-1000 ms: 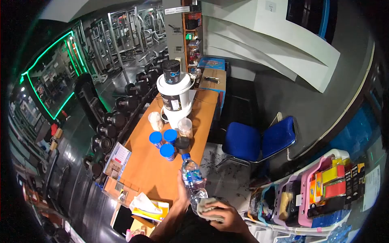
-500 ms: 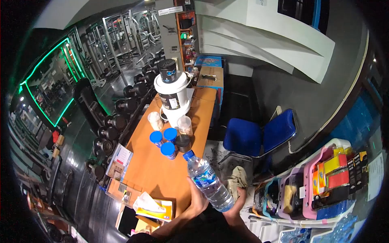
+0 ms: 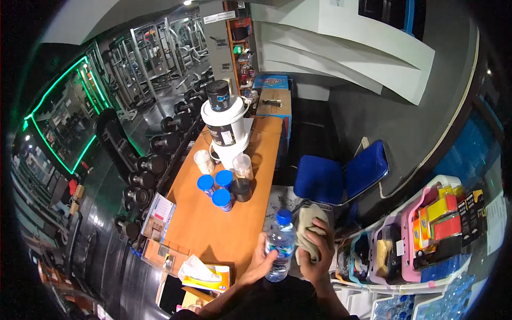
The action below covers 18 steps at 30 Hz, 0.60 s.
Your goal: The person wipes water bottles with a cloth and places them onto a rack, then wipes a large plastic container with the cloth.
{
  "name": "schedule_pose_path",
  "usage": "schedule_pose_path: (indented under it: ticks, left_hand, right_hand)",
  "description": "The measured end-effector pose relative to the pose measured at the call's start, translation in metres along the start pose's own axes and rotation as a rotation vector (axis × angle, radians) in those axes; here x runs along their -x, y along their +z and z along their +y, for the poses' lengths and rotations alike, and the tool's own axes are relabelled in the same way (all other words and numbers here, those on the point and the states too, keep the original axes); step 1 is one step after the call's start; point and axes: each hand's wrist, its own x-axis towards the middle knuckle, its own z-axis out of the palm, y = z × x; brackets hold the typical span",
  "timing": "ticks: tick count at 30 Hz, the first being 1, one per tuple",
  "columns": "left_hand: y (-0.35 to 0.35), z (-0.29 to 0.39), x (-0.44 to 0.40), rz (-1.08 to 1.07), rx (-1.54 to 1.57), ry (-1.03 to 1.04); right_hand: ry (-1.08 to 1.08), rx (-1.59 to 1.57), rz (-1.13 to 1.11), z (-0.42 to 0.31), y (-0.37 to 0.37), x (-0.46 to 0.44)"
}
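Observation:
My left hand (image 3: pixel 260 262) is closed round a clear plastic water bottle (image 3: pixel 280 246) with a blue cap, held upright in front of my body. Just to its right, my right hand (image 3: pixel 319 250) grips a folded beige cloth (image 3: pixel 309 230). A small gap lies between cloth and bottle. On the wooden table (image 3: pixel 213 229) beyond stand several tubs with blue lids (image 3: pixel 222 198), a dark-lidded jar (image 3: pixel 242 190) and a clear container (image 3: pixel 242 166).
White buckets (image 3: pixel 224 128) are stacked at the table's far end. A tissue pack (image 3: pixel 213 277) and a desk calendar (image 3: pixel 158 216) are at the near left. A blue chair (image 3: pixel 319 178) stands right of the table. Baskets (image 3: pixel 410 240) and bottled water (image 3: pixel 448 298) fill the right side.
The bottle has gone from tilted to upright and shifted right in my left hand. My right hand has left the bottle's base and risen, with the cloth now in its fingers.

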Motion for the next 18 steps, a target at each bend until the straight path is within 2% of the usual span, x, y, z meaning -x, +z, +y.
schedule_pose_path:
  ticks: [2, 5, 8, 9, 11, 12, 14, 17, 18]
  left_hand:
    - [0.004, 0.006, 0.002, -0.050, -0.012, 0.043]
    - [0.002, 0.006, 0.001, 0.026, -0.070, 0.049]
    - [-0.026, -0.025, -0.005, 0.173, -0.172, -0.083]
    - [-0.023, -0.029, -0.011, 0.221, 0.134, -0.256]
    - [-0.030, -0.028, -0.014, 0.234, 0.370, -0.375]
    - [-0.017, 0.009, -0.020, 0.257, 0.272, -0.321]
    - [-0.025, 0.010, -0.021, 0.173, 0.373, -0.423]
    - [-0.030, 0.014, -0.017, 0.098, 0.472, -0.522]
    - [-0.027, 0.012, -0.016, 0.105, 0.512, -0.548]
  right_hand:
    - [0.023, 0.086, -0.138, -0.015, 0.000, -0.011]
    - [0.027, 0.139, -0.240, -0.016, 0.006, 0.002]
    - [-0.034, 0.189, -0.370, -0.019, 0.008, 0.030]
    - [-0.024, 0.155, -0.379, -0.019, 0.013, 0.039]
    - [0.009, 0.111, -0.447, -0.022, 0.007, 0.048]
    - [0.074, 0.002, -0.499, -0.020, 0.005, 0.052]
    - [0.207, -0.220, -0.599, -0.008, -0.002, 0.063]
    - [0.249, -0.358, -0.607, 0.008, -0.017, 0.054]
    - [0.166, -0.384, -0.450, 0.009, -0.014, 0.045]
